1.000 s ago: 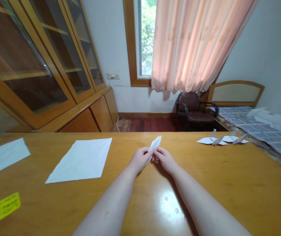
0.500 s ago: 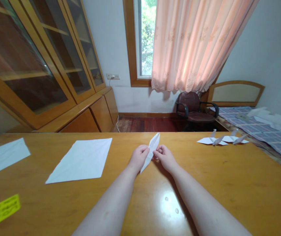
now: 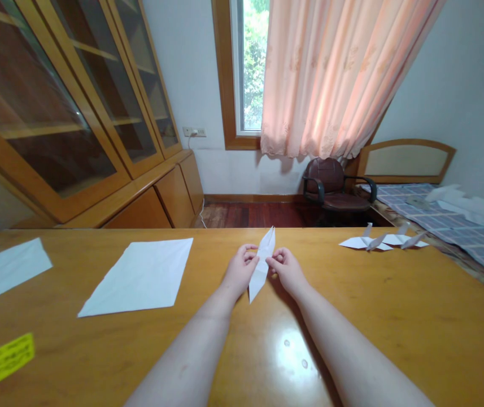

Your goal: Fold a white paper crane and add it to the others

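Observation:
A narrow piece of folded white paper, pointed at both ends, is held slightly tilted above the table near its far edge. My left hand pinches its left side between thumb and fingers. On the opposite side my right hand pinches the paper's right edge. The far tip shows a slit between two thin points. Off to the right stand two folded paper cranes, with wings spread and thin necks raised.
Left of my hands a large white paper sheet lies flat on the wooden table. Another white sheet and a yellow label lie farther left. Beyond the table are a brown armchair and a bed.
The folded paper has turned and opened wider, showing a broader face. Its near tip has swung to the right. Both hands keep hold, with the fingers slightly shifted.

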Motion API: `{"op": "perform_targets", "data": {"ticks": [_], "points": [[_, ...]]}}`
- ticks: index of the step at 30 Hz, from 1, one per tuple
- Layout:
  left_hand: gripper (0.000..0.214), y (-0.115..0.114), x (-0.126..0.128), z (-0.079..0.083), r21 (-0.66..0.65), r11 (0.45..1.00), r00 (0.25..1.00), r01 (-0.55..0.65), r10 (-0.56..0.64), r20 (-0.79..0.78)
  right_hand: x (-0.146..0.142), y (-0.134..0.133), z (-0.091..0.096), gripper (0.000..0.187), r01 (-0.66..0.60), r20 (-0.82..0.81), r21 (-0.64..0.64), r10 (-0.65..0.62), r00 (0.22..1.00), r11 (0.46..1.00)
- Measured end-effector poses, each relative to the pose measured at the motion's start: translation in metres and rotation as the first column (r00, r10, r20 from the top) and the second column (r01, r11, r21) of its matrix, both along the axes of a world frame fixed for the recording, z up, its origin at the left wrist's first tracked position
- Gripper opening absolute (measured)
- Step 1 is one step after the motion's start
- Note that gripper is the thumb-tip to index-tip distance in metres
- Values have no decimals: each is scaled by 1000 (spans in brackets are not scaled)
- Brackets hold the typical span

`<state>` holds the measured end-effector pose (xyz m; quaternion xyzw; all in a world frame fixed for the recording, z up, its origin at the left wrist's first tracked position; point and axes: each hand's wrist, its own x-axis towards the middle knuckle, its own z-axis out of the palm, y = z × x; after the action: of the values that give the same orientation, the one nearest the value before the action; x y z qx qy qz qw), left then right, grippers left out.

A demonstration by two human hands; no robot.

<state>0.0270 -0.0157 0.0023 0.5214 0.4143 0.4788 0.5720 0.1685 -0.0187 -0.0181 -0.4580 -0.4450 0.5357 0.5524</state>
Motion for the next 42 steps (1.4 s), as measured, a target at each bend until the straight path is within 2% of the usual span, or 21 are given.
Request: {"op": "perform_targets", "data": {"ticks": [6, 11, 16, 20, 29, 37, 42], "points": [[14, -3, -1, 5, 68, 998, 997, -6, 11, -75, 2, -1, 2, 25, 43, 65, 88, -49, 997, 995], [18, -3, -1, 4, 33, 999, 995, -23, 26, -93, 3, -4, 11, 18, 43, 13, 3, -44, 999, 999], [29, -1, 1, 0, 5, 1000, 1000, -12, 12, -17, 2, -5, 11, 26, -14, -89, -8, 14, 996, 1000], [37, -1, 2, 0, -5, 1000, 1000, -29, 29, -10, 1, -4, 6, 30, -40, -39, 63, 42, 998, 997], [28, 6, -3, -11, 88, 995, 994, -45, 53, -99, 3, -6, 8, 28, -66, 51, 87, 62, 997, 994], [21, 0, -4, 4, 150, 988, 976, -34, 65, -209, 3, -9, 13, 19, -92, 78, 81, 86, 993, 992], [22, 0, -4, 4, 157, 987, 963, -28, 68, -259, 4, -9, 13, 28, -66, 114, 13, 64, 991, 998]]}}
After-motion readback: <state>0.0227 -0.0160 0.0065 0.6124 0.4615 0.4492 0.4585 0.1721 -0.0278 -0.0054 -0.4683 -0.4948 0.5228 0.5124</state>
